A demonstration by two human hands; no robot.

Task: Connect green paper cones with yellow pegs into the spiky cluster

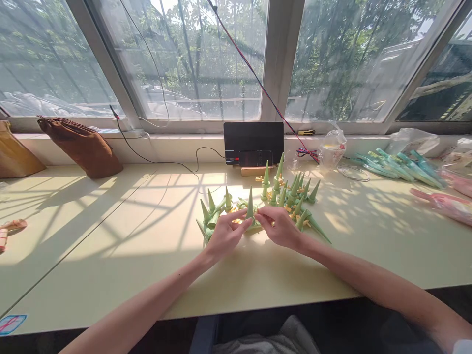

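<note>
Between my hands a green cone-shaped piece [250,202] stands point up. My left hand [229,230] pinches its base between thumb and fingers. My right hand [277,225] is closed at the cone's right side, fingertips pressed together; whatever small part they hold is hidden. Several more green cones [210,200] lie and stand just left of my left hand. Behind and right of my right hand is a larger cluster of green cones [294,189] with small yellow pieces on them. One long cone [320,230] lies with its tip toward the right.
A black tablet [253,140] leans on a stand by the window. To the left is a brown drawstring pouch [81,148]. On the right lie turquoise wrapped items [401,166], a pink wrapped item [444,200] and a clear plastic bag [332,147]. A black cable [165,163] crosses the table's back.
</note>
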